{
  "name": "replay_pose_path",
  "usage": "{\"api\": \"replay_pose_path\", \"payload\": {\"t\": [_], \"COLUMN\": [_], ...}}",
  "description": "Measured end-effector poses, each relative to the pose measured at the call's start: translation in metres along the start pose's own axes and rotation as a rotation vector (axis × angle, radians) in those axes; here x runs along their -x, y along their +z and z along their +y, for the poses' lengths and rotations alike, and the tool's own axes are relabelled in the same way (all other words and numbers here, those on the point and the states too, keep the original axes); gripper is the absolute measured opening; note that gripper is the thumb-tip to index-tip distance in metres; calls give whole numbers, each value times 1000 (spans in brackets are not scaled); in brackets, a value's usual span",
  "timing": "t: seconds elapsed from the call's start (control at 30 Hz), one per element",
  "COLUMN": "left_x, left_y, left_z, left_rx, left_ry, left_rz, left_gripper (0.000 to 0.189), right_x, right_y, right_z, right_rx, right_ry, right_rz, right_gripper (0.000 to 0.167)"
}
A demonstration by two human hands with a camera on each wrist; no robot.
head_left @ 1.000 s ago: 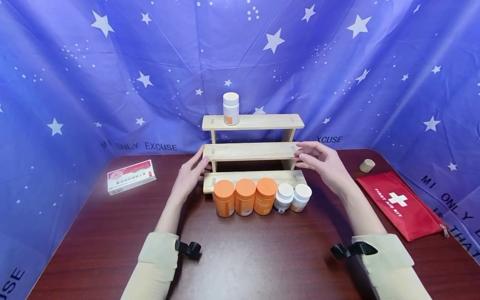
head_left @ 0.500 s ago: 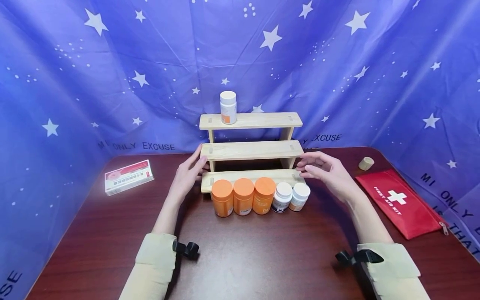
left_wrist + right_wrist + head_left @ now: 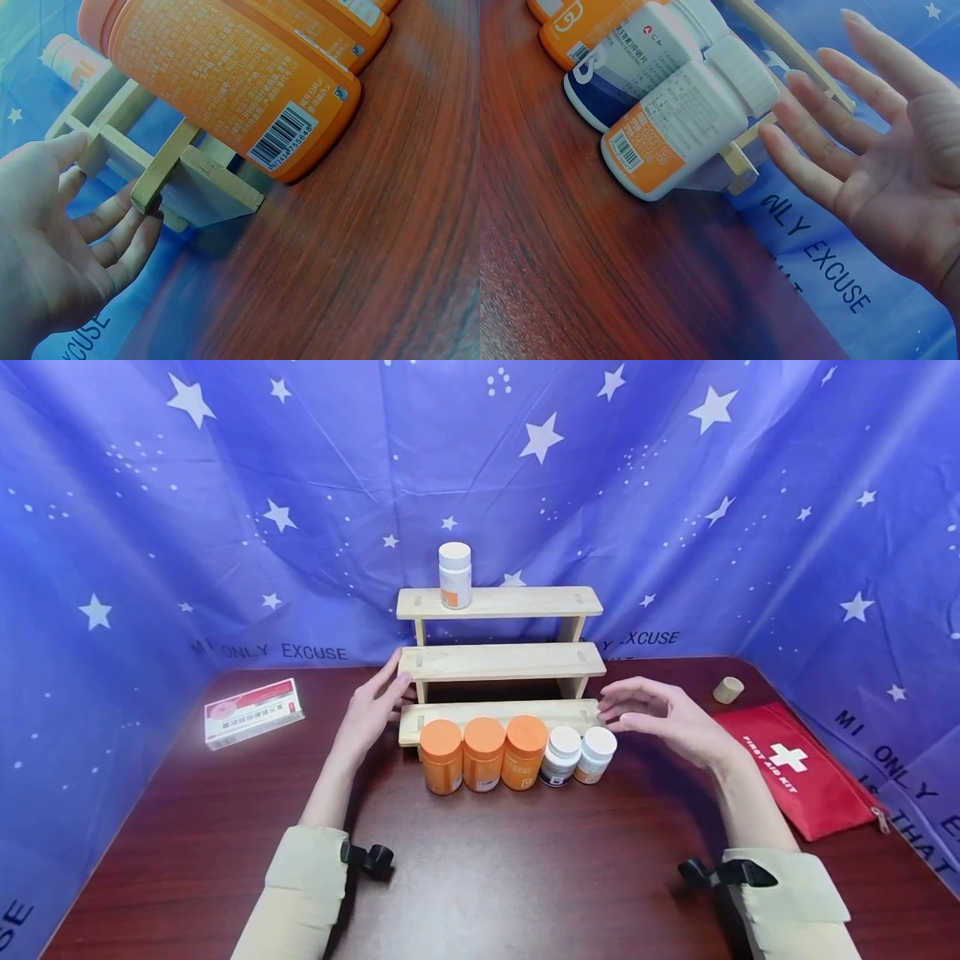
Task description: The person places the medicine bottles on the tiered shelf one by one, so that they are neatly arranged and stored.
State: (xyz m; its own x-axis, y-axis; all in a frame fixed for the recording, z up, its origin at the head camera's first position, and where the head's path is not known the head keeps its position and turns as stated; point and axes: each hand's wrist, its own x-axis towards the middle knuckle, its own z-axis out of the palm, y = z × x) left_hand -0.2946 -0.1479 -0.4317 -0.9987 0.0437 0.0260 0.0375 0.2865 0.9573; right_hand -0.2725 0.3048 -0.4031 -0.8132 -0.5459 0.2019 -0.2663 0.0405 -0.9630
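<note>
A three-step wooden display shelf (image 3: 501,662) stands at the back of the table. My left hand (image 3: 367,706) holds its left end at the middle step, thumb toward the front corner; in the left wrist view its fingertips touch the wood. My right hand (image 3: 663,714) is beside the right end of the lowest step, fingers spread and loosely bent, holding nothing. One white pill bottle (image 3: 455,577) stands upright on the top step. In front of the shelf is a row of upright bottles: three orange bottles (image 3: 483,756), then a white-and-navy bottle (image 3: 560,757) and a white-and-orange bottle (image 3: 686,120).
A red-and-white medicine box (image 3: 253,713) lies on the table at the left. To the right are a small wooden cylinder (image 3: 728,690) and a red first aid pouch (image 3: 802,772). A blue starry curtain (image 3: 337,485) hangs close behind the shelf and along both sides.
My right hand has left the right end of the middle step and moved outward and toward me. My left hand stays at the shelf's left end. The view has shifted slightly.
</note>
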Motion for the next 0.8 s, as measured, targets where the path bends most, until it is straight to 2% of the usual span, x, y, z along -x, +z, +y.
{"api": "replay_pose_path", "payload": {"t": [0.23, 0.57, 0.8], "left_x": [0, -2, -3], "left_y": [0, -2, -2], "left_z": [1, -1, -2], "left_rx": [-6, -1, -21], "left_ry": [4, 22, 21], "left_rz": [2, 6, 3], "left_gripper": [60, 62, 65], "right_x": [2, -2, -1], "right_y": [-2, -1, -1], "right_z": [0, 1, 4], "right_rx": [142, 129, 184], "right_ry": [32, 72, 120], "right_rz": [-54, -143, -150], "right_gripper": [47, 48, 46]}}
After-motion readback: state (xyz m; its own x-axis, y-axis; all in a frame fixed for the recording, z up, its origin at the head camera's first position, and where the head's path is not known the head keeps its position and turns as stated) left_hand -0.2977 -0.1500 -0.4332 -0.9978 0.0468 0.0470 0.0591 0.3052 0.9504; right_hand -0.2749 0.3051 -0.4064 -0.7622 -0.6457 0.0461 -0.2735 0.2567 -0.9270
